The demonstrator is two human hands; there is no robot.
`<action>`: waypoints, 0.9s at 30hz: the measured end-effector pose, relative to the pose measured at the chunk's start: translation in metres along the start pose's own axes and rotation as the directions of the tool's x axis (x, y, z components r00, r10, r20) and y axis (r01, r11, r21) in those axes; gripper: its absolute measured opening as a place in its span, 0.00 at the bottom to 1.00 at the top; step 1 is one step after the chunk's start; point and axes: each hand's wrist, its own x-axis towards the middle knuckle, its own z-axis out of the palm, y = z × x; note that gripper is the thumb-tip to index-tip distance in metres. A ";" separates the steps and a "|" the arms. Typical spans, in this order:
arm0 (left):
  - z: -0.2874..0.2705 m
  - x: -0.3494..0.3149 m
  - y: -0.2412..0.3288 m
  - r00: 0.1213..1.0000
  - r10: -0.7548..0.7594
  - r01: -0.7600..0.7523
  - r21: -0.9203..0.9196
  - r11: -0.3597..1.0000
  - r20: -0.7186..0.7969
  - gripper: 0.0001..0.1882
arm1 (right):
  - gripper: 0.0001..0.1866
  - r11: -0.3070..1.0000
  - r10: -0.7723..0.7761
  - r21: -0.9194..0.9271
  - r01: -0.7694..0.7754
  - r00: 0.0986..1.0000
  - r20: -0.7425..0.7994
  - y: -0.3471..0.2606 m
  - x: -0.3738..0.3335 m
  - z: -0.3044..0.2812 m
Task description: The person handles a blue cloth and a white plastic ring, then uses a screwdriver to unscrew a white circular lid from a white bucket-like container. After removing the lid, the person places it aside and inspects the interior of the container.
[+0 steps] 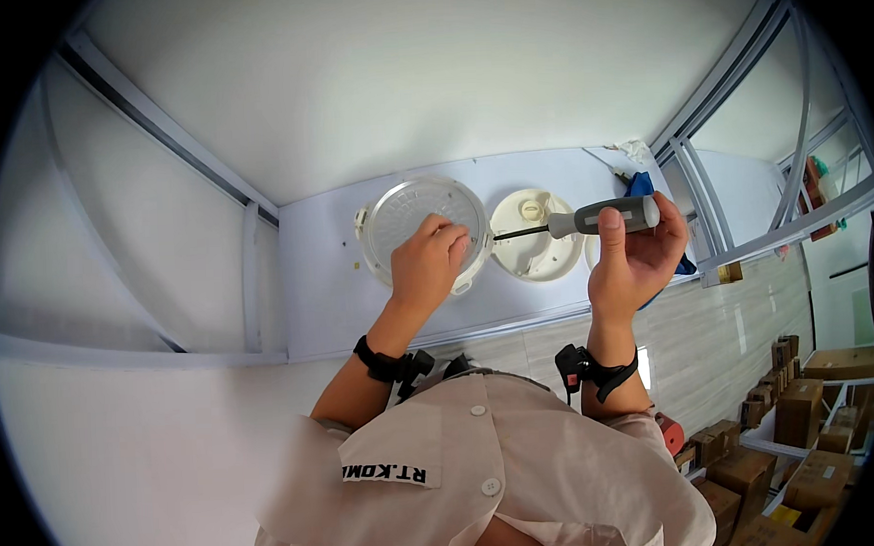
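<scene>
Beige shirt (558,432) closest. R fingers (672,230) grasp screwdriver (578,222) by handle (637,212), shaft (524,233) aimed toward L fingers (447,234); prob. light, stiff, best held there. L fingers curl over silver disc (394,209); can't tell if gripping.

Right hand (631,268) holds screwdriver (587,220); left hand (423,262) at disc (401,213)

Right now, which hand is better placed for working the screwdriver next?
Likely the right hand: it already grips the screwdriver by the handle, shaft pointing left toward the silver-faced disc. The left hand is over that disc, so seems better placed for steadying.
</scene>
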 end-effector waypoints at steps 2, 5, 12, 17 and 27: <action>0.001 0.005 -0.002 1.000 -0.011 0.011 0.024 1.000 0.027 0.07 | 0.32 1.000 0.016 0.005 -0.016 1.000 0.027 0.003 -0.003 -0.001; 0.003 0.008 -0.005 0.996 -0.020 0.016 0.054 0.998 0.087 0.09 | 0.32 1.000 0.023 -0.007 -0.023 0.999 0.038 0.003 -0.004 0.001; -0.017 0.008 0.007 0.993 -0.082 0.080 0.019 0.997 0.081 0.12 | 0.32 1.000 0.027 -0.007 -0.026 0.997 0.066 0.005 -0.005 0.001; -0.051 -0.019 -0.014 0.994 -0.113 0.113 -0.005 0.994 -0.008 0.14 | 0.31 1.000 0.023 0.014 -0.024 0.997 0.071 0.006 -0.008 0.004; -0.079 -0.059 -0.033 0.992 -0.127 0.127 -0.018 0.992 0.009 0.35 | 0.33 0.984 0.039 0.165 -0.071 0.982 0.186 0.004 -0.026 0.036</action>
